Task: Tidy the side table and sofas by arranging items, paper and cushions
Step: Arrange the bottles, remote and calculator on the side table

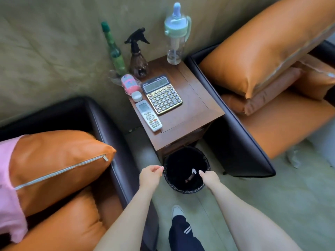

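Counting from the back of the side table [197, 98]: one green bottle [116, 53], one dark spray bottle [138, 58], one clear drinking bottle [175, 36] with a pale green lid, all upright along the wall edge. In front of them lie one pink item in clear wrap [127, 83], one small white round case [136, 96], one calculator [162, 94] and one white remote [149, 115], the remote at the near left corner just beside the calculator.

Two sofas flank the table, both orange-seated with dark arms. Left sofa [101, 120]: one orange cushion [59, 165] with its zip facing you, and a pink cloth [8, 187] draped over its left end. Right sofa [235, 127]: one large orange cushion [268, 49] leaning up, with two flatter ones stacked under it as far as you can make out; the edge there is blurred.

One black bin [186, 170] with a dark liner stands on the floor against the table's front. A small white scrap [194, 171] shows inside it, with something brownish below.

Your left hand [149, 175] hangs at the bin's left rim, fingers loosely curled, nothing held. Your right hand [208, 178] is over the right rim, fingers relaxed, empty. One white crumpled paper [293, 158] lies on the floor by the right sofa's front. One shoe and dark trouser leg [181, 230] stand between your arms.
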The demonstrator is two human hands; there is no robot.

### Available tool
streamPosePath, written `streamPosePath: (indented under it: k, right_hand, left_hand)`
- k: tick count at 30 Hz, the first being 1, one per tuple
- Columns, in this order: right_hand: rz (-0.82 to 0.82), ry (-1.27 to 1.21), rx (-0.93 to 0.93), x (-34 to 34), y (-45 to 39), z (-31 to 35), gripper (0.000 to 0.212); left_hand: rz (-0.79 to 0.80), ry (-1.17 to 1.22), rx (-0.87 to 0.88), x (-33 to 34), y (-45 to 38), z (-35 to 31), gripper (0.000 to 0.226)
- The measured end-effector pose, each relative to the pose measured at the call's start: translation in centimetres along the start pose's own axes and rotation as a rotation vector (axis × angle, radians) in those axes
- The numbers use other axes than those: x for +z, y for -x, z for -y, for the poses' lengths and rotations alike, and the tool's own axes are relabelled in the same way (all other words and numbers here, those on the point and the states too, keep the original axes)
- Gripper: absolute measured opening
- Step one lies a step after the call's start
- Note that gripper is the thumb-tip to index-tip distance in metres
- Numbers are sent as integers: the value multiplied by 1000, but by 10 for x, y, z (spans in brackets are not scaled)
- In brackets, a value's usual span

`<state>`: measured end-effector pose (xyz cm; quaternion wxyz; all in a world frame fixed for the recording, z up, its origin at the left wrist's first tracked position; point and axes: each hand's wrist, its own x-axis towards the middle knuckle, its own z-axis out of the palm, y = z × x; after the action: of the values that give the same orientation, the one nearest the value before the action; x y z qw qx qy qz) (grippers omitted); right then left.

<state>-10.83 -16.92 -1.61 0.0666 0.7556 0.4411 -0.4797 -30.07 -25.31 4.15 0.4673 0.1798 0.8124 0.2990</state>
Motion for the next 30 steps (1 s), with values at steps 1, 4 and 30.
streamPosePath:
  k: [1, 4, 30]
  right_hand:
    - [7, 47, -8, 0, 1, 2, 44]
    - [44, 4, -12, 6, 10, 24, 42]
    - [162, 896, -1183, 374, 290, 288, 95]
  left_hand:
    - [-13, -5, 5, -3, -2, -5, 7]
    - [-84, -39, 19, -19, -4, -19, 20]
    - [-378, -1218, 42, -485, 16, 150, 113]
